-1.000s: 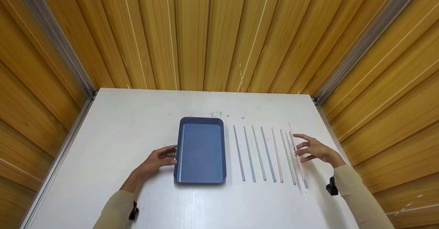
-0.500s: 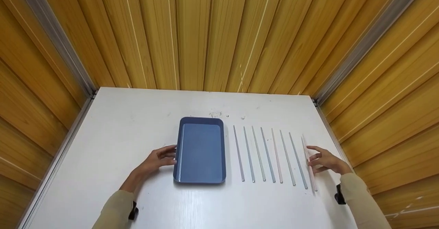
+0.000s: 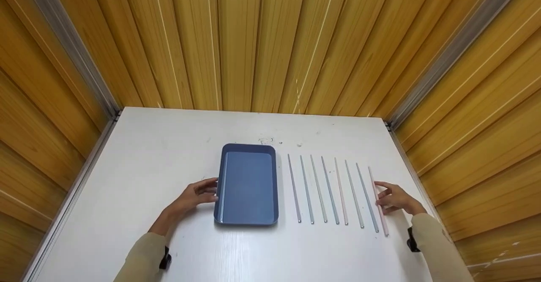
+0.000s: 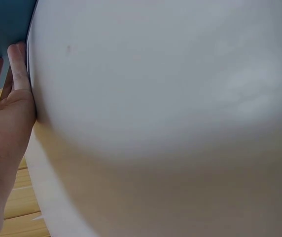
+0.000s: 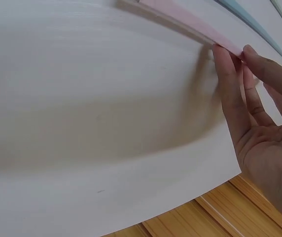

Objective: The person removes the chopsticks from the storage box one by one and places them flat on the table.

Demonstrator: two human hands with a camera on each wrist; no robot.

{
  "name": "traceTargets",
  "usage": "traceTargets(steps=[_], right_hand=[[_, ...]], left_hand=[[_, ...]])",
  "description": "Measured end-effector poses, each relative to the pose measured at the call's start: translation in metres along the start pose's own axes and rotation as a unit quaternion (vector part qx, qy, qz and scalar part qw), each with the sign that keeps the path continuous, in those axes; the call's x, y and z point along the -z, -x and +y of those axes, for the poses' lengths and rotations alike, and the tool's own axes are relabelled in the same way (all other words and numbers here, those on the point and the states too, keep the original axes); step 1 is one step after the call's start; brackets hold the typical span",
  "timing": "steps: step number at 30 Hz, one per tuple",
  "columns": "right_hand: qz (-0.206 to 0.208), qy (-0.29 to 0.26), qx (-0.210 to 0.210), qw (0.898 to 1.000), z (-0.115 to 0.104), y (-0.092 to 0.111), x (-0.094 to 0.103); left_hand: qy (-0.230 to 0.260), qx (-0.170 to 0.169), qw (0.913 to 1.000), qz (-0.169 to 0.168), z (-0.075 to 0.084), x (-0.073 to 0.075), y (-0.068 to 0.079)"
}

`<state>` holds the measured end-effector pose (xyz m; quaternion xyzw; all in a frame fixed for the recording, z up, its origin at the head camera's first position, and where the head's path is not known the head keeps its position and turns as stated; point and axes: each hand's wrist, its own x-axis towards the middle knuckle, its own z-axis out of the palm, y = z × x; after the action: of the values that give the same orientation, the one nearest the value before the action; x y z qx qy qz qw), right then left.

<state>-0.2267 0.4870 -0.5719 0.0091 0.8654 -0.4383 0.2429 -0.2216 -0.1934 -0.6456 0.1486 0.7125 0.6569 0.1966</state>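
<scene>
A blue rectangular tray lies near the middle of the white table. At its left side, my left hand touches the wall with nearly straight fingers and thumb; the left wrist view shows the fingertips against the tray wall. On the right, my right hand pinches a pink chopstick between thumb and fingertips, around its middle. That chopstick lies low over the table in the right wrist view. Left of it runs a blue chopstick, roughly parallel and apart from it.
Several more slim chopsticks in purple, blue, green and pink lie spaced in a row between tray and right hand, among them a purple chopstick nearest the tray. Wood-patterned panels close off the table's back and sides.
My right hand has moved right and toward me with the pink chopstick, then slightly back left, bringing it beside the blue one. The left hand and tray have stayed put.
</scene>
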Motion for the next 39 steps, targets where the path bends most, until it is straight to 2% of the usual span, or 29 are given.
traceTargets(steps=[10,14,19,22,30,35,39], right_hand=[[0.031,0.021,0.001,0.999,0.001,-0.008,-0.007],[0.035,0.023,0.02,0.999,0.004,-0.005,-0.006],[0.08,0.019,0.053,0.995,-0.003,-0.006,-0.006],[0.09,0.004,0.077,0.993,-0.019,-0.011,-0.008],[0.065,-0.033,0.146,0.987,-0.073,-0.026,-0.025],[0.034,-0.023,0.182,0.982,-0.104,-0.04,-0.047],[0.01,-0.011,0.201,0.98,-0.132,-0.051,-0.072]], left_hand=[[-0.001,0.005,1.0,0.006,0.001,-0.002,0.0],[0.002,0.008,1.0,0.005,0.001,-0.003,-0.001],[0.004,0.001,1.0,-0.004,-0.001,-0.003,-0.001],[0.006,-0.001,1.0,-0.005,-0.001,-0.002,-0.001],[-0.003,0.005,1.0,0.004,-0.001,-0.001,-0.001],[0.005,0.006,1.0,0.006,-0.002,-0.001,-0.001],[0.007,0.002,1.0,0.004,-0.002,0.0,-0.001]])
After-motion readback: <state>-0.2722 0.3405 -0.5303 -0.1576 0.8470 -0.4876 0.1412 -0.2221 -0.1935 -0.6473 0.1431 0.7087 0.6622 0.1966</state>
